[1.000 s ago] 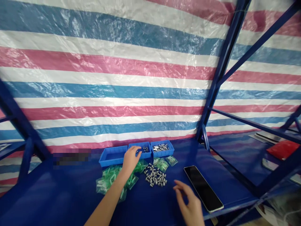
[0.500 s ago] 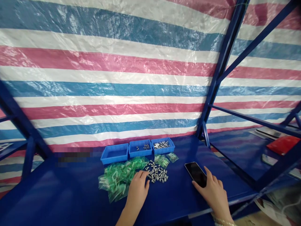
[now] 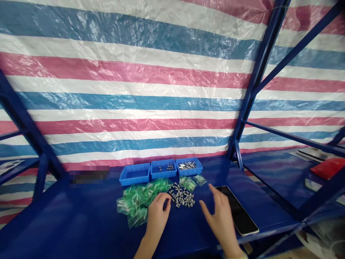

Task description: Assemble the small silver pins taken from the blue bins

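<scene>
My left hand (image 3: 157, 214) rests on the blue table, fingers curled, between a heap of small green plastic bags (image 3: 138, 199) and a pile of small metal parts (image 3: 183, 198). Its fingertips touch the near edge of that pile; whether they pinch a part I cannot make out. My right hand (image 3: 221, 217) hovers open with fingers spread, just left of a black phone (image 3: 238, 214) lying flat. Three blue trays stand in a row behind: the left tray (image 3: 134, 173) looks bare, the middle tray (image 3: 163, 169) holds a few metal parts, the right tray (image 3: 189, 166) holds more.
A striped red, white and blue tarp hangs behind the table. Blue steel frame posts (image 3: 250, 90) rise at the right. Two small green packets (image 3: 195, 181) lie beside the trays. On the neighbouring table to the right lie a red item (image 3: 327, 167) and another phone (image 3: 312, 185).
My left hand drew back from the middle tray to the metal pile. My right hand went onto the phone, then lifted off it to the left with fingers spread.
</scene>
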Demonstrator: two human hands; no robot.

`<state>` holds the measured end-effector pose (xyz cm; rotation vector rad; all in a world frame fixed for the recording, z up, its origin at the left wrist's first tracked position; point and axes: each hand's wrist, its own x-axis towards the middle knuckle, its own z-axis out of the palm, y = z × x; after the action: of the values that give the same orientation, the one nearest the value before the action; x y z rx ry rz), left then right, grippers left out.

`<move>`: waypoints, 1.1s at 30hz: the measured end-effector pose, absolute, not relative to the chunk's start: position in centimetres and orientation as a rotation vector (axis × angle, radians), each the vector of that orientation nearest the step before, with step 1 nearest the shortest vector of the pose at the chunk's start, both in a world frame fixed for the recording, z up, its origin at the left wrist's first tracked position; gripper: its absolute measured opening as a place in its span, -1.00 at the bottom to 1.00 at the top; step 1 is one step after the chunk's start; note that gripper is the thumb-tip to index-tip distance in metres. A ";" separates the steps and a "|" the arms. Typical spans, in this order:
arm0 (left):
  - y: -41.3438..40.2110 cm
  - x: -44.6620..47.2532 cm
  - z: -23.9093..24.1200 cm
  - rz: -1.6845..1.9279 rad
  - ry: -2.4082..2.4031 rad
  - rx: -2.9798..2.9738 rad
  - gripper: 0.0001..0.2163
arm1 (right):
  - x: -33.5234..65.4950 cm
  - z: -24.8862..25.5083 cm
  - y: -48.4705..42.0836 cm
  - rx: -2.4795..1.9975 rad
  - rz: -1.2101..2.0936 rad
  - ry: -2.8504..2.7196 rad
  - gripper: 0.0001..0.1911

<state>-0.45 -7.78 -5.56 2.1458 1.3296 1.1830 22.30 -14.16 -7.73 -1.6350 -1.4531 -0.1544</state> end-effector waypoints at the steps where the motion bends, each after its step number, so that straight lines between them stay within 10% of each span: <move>1: -8.1 -0.7 -5.5 1.227 1.305 2.093 -0.84 | 20.4 -7.4 -13.9 -1.491 -0.049 -1.530 -0.46; 11: -11.5 -2.4 -5.4 1.335 1.231 1.514 -0.86 | 11.5 -7.4 -13.4 -1.035 0.561 -1.406 -0.82; 33: -14.1 -0.7 -4.5 1.250 1.123 1.103 -0.67 | 13.2 -3.6 -14.8 -1.030 0.405 -1.594 -0.89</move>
<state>-0.72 -14.13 -4.47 1.1035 1.1230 1.2502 13.21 -14.82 -3.60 -1.0302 -1.5944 0.4051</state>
